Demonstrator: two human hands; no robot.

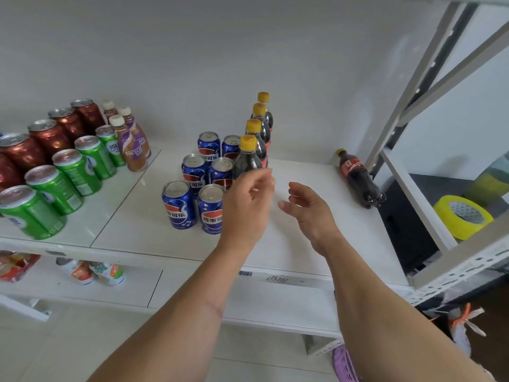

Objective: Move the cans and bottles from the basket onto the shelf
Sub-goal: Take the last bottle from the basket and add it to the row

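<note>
On the white shelf [316, 238] a row of several dark cola bottles with yellow caps [257, 133] runs toward the back wall. My left hand [248, 205] hovers just in front of the nearest bottle [246, 158], fingers loosely curled and holding nothing. My right hand [308, 208] hangs beside it over bare shelf, relaxed and holding nothing. Several blue Pepsi cans [192, 188] stand in two rows left of the bottles. One cola bottle [358, 179] lies on its side at the shelf's right rear. A purple basket edge [344, 362] shows at the bottom.
Green cans [66, 180], red-brown cans [49, 136] and coffee bottles [132, 144] fill the shelf's left section. A yellow tape roll [462, 216] sits beyond the shelf's metal upright [407, 86] at right. Small bottles [93, 271] lie on the lower shelf.
</note>
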